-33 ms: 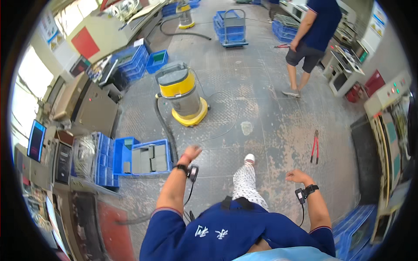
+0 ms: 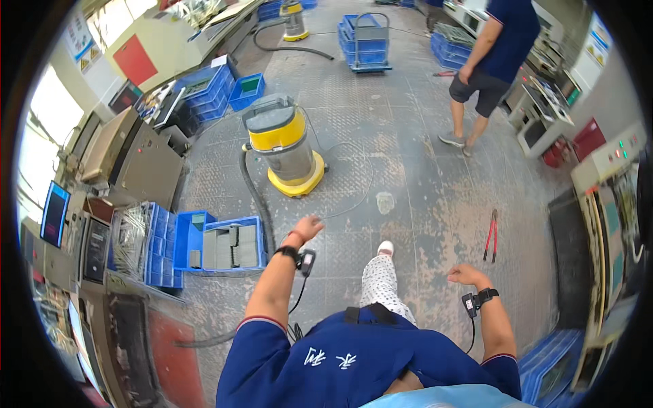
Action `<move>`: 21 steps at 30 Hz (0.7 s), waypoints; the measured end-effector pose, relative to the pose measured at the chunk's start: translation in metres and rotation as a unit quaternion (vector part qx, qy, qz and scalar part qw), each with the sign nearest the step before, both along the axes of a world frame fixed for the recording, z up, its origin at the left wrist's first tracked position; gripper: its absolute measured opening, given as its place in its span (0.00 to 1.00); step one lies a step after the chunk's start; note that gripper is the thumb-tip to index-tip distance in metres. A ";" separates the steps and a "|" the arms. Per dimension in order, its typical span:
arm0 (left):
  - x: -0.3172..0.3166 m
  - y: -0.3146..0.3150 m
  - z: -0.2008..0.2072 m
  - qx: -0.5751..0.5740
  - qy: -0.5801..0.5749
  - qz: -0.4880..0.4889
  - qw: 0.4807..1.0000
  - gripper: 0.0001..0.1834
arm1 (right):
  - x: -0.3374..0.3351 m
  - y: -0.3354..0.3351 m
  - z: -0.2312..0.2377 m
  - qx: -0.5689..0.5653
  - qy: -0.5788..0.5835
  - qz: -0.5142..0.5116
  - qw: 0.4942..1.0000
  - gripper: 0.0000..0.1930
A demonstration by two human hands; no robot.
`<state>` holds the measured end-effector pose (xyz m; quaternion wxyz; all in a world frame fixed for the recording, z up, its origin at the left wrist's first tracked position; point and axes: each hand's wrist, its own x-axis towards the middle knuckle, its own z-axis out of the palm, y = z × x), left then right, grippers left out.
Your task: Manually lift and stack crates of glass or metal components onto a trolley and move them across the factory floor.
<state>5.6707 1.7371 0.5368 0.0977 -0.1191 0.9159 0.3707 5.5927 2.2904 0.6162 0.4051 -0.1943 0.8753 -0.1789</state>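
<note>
Nothing is held in my left hand (image 2: 310, 228), which hangs over the floor beside a blue crate (image 2: 221, 222) of grey flat pieces, its fingers loosely apart. My right hand (image 2: 465, 274) is also without anything, its fingers loosely bent, over the worn floor. Beyond and to the right of it lies a long-handled cutter with red handles (image 2: 490, 243). Each wrist carries a black strap with a small cabled box. A yellow and grey vacuum cleaner (image 2: 284, 146) stands ahead of my left hand, its black hose (image 2: 253, 187) running down past the crate.
A co-worker (image 2: 486, 75) stands at the far right by the machines. A blue crate trolley (image 2: 364, 51) and a second vacuum (image 2: 294, 20) are farther ahead. Stacked blue crates (image 2: 204, 94) and cabinets line the left side. A thin cable (image 2: 360, 200) crosses the floor.
My left hand has swung slightly forward and to the right. My right hand has hardly moved. The co-worker's feet have shifted apart, and the view has turned a little.
</note>
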 end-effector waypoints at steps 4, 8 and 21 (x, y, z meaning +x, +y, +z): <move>-0.147 0.020 0.000 0.013 0.006 -0.043 0.999 0.22 | -0.161 -0.011 0.009 0.003 0.045 -0.001 0.999 0.20; -0.187 -0.030 -0.043 0.028 -0.124 0.001 0.992 0.23 | -0.298 -0.062 0.016 0.013 0.074 0.061 0.995 0.21; -0.485 -0.191 -0.032 -0.001 -0.182 0.113 0.977 0.22 | -0.710 -0.257 0.027 -0.012 0.060 0.138 0.989 0.22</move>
